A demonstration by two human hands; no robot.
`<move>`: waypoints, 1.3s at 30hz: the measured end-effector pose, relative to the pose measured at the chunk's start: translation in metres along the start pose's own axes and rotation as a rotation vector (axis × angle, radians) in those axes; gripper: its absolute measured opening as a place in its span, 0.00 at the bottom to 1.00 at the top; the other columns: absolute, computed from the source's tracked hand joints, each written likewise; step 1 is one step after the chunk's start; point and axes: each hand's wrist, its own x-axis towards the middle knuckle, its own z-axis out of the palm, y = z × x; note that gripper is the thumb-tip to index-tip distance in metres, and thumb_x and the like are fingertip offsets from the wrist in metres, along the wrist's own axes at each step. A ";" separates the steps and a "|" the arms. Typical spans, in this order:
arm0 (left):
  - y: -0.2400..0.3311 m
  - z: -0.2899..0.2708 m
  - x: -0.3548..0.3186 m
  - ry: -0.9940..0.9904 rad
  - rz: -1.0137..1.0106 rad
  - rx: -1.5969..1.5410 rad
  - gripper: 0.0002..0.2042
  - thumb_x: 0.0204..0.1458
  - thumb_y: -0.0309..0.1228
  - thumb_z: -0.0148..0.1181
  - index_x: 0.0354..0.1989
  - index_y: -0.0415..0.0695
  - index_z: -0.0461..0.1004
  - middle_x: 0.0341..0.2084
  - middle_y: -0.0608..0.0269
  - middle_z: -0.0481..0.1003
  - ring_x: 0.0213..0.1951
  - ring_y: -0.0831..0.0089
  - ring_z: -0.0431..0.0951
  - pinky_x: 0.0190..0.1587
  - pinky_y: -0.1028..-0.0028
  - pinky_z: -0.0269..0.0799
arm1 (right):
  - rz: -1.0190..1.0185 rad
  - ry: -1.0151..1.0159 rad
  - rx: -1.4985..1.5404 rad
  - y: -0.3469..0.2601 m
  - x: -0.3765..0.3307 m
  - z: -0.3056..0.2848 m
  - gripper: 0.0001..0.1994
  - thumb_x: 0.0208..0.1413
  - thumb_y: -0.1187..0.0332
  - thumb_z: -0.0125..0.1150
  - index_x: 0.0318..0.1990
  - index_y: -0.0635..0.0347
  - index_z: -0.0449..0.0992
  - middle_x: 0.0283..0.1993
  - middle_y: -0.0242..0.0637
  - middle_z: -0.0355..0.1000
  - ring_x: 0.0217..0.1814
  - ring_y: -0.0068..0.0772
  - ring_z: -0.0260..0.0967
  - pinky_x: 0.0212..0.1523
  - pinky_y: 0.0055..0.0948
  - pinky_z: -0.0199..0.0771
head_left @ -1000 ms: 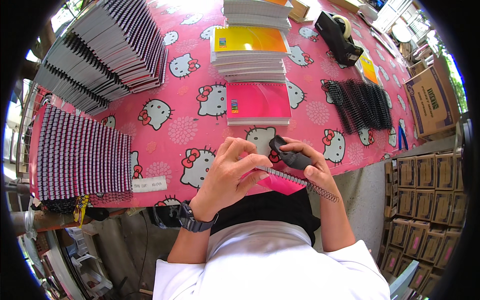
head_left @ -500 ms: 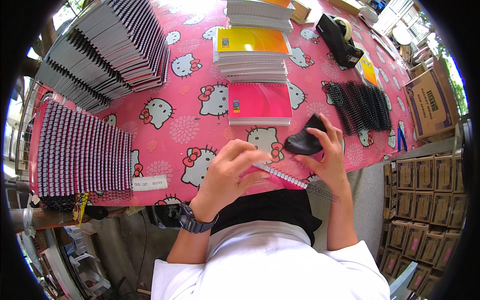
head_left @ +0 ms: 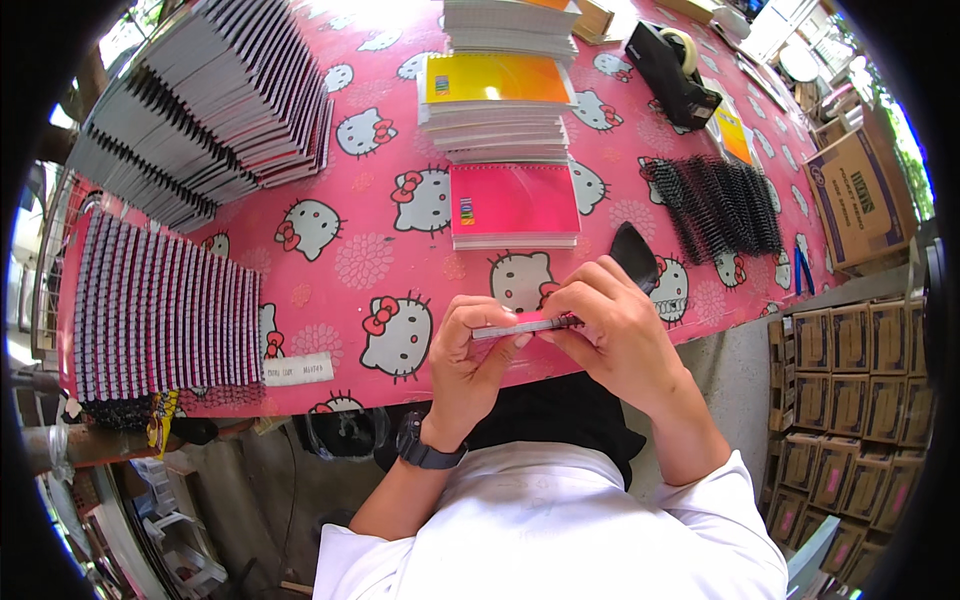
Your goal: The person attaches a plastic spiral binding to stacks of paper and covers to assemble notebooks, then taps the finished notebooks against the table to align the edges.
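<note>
A small spiral notebook [head_left: 510, 328] is held up edge-on above the near edge of the table, its bound side facing me. My left hand [head_left: 466, 350] pinches its left end between thumb and fingers. At the right end, where dark coil loops show, the fingers of my right hand [head_left: 610, 330] are closed. Just beyond that hand lies a smooth black wedge-shaped object [head_left: 633, 255], partly hidden. Farther up stands a short stack of pink-covered notepads [head_left: 515, 205], with yellow-covered notepads [head_left: 500, 80] behind it.
Bound notebooks fill the left in a near row [head_left: 165, 310] and tall far stacks [head_left: 210, 100]. On the right lie black wire coils [head_left: 715, 212], a tape dispenser [head_left: 675, 75] and blue-handled pliers [head_left: 803, 268]. Cardboard boxes [head_left: 850, 390] are piled beyond the table edge.
My right hand has left the black object and moved left onto the notebook's coil end. The notebook has turned level, and the loose coil tail no longer shows. The black object now stands more upright.
</note>
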 end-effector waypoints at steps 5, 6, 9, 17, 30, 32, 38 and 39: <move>-0.009 0.011 -0.004 0.133 -0.152 -0.128 0.14 0.48 0.21 0.65 0.41 0.42 0.68 0.34 0.63 0.72 0.36 0.76 0.74 0.40 0.75 0.71 | -0.055 -0.001 -0.101 0.002 -0.002 0.012 0.11 0.43 0.73 0.66 0.36 0.60 0.73 0.33 0.36 0.67 0.39 0.41 0.64 0.39 0.37 0.68; -0.011 0.010 -0.002 0.113 -0.110 -0.049 0.14 0.49 0.22 0.65 0.41 0.42 0.68 0.34 0.63 0.72 0.35 0.75 0.74 0.39 0.76 0.71 | -0.071 0.001 -0.133 0.003 -0.002 0.011 0.11 0.43 0.73 0.66 0.36 0.61 0.73 0.33 0.36 0.67 0.40 0.40 0.65 0.40 0.37 0.68; -0.015 0.006 0.003 0.065 -0.041 0.110 0.13 0.49 0.25 0.66 0.39 0.42 0.67 0.32 0.63 0.72 0.33 0.74 0.75 0.37 0.76 0.71 | -0.068 0.031 -0.151 0.003 -0.001 0.009 0.11 0.44 0.72 0.66 0.36 0.61 0.73 0.33 0.36 0.68 0.40 0.40 0.65 0.40 0.36 0.68; -0.012 0.006 0.004 0.053 -0.033 0.151 0.14 0.48 0.28 0.68 0.36 0.43 0.66 0.29 0.64 0.73 0.32 0.73 0.74 0.34 0.75 0.70 | -0.049 0.091 -0.040 0.008 -0.006 0.008 0.12 0.43 0.73 0.68 0.35 0.61 0.73 0.34 0.38 0.71 0.34 0.40 0.68 0.34 0.34 0.71; -0.016 0.005 0.004 0.049 -0.022 0.170 0.15 0.47 0.29 0.68 0.36 0.44 0.65 0.29 0.64 0.72 0.31 0.69 0.74 0.33 0.72 0.70 | -0.127 0.146 -0.087 0.005 -0.004 0.012 0.11 0.42 0.75 0.68 0.35 0.61 0.76 0.32 0.37 0.68 0.33 0.38 0.66 0.32 0.33 0.71; -0.016 0.005 0.003 0.047 -0.020 0.162 0.15 0.47 0.29 0.68 0.36 0.44 0.65 0.29 0.64 0.72 0.31 0.69 0.74 0.33 0.72 0.70 | -0.132 0.158 -0.079 0.005 -0.004 0.013 0.11 0.42 0.75 0.67 0.36 0.60 0.76 0.32 0.37 0.68 0.33 0.38 0.66 0.32 0.33 0.70; -0.020 0.004 0.002 0.045 -0.012 0.165 0.14 0.47 0.29 0.69 0.35 0.44 0.66 0.29 0.64 0.72 0.33 0.69 0.73 0.35 0.71 0.69 | -0.107 0.114 -0.096 0.008 -0.006 0.014 0.14 0.42 0.75 0.67 0.40 0.60 0.77 0.31 0.37 0.68 0.32 0.38 0.66 0.33 0.34 0.70; -0.019 0.004 0.002 0.040 -0.034 0.146 0.14 0.47 0.28 0.69 0.35 0.44 0.67 0.29 0.64 0.72 0.33 0.69 0.73 0.36 0.71 0.69 | -0.116 0.119 -0.105 0.006 -0.005 0.012 0.15 0.43 0.75 0.66 0.42 0.60 0.76 0.31 0.37 0.69 0.32 0.38 0.66 0.33 0.34 0.70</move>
